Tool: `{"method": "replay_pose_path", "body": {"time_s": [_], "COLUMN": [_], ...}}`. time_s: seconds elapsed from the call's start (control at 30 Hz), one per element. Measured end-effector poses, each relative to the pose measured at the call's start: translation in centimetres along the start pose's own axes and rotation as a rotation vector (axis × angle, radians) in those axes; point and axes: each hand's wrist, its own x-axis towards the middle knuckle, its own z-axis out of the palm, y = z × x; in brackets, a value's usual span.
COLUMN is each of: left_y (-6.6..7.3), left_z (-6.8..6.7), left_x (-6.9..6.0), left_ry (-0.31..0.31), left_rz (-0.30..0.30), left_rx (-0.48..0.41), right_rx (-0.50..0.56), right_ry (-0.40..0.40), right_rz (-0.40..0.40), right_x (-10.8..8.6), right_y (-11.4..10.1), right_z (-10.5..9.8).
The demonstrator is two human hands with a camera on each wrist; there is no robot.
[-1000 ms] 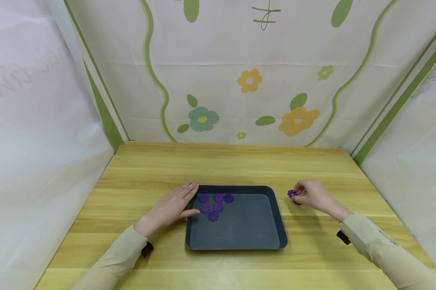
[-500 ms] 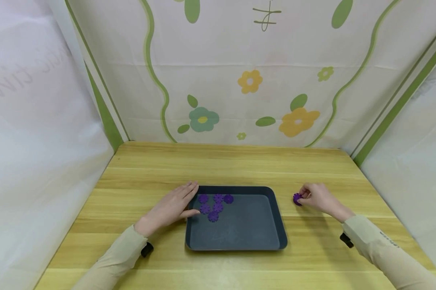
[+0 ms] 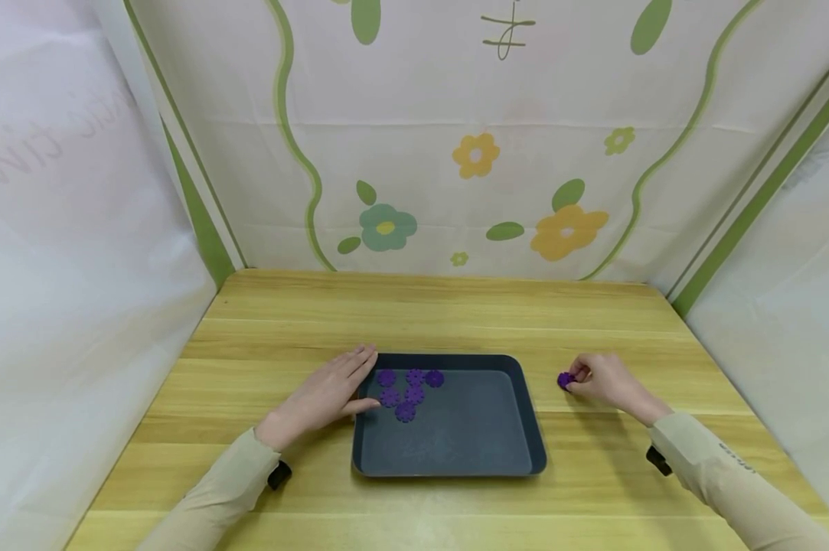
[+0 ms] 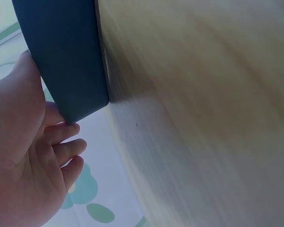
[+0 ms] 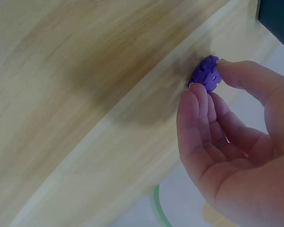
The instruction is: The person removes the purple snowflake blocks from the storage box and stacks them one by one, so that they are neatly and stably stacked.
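Observation:
On the wooden table sits a dark rectangular tray (image 3: 455,428). Several purple notched plastic discs (image 3: 405,411) lie flat inside it, grouped near its far left corner. My left hand (image 3: 328,390) rests on the tray's left side with fingers extended; its thumb lies over the rim. In the left wrist view, the fingers touch the tray's dark outer corner (image 4: 66,56). To the right of the tray, my right hand (image 3: 607,379) pinches purple notched discs (image 5: 207,74) between thumb and fingertips, close to the tabletop. They seem stacked, but the fingers partly cover them.
The wooden table (image 3: 442,314) reaches back to a white flower-printed curtain (image 3: 442,191). More white fabric (image 3: 76,229) hangs at the left, and another panel (image 3: 786,306) stands at the right.
My right hand has moved slightly right and nearer to me, bringing its disc together with another one beneath it. The left hand and tray have stayed put.

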Motion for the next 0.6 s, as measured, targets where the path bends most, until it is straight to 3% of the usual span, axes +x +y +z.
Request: {"method": "replay_pose_path", "body": {"time_s": [0.6], "left_y": [-0.1], "left_z": [0.15], "left_x": [-0.02], "left_ry": [-0.005], "left_rz": [-0.005], "left_rx": [-0.013], "right_rx": [0.021], "right_ry": [-0.009], "right_rz": [0.015], "right_x": [0.04], "right_y": [0.03], "right_z": [0.25]}}
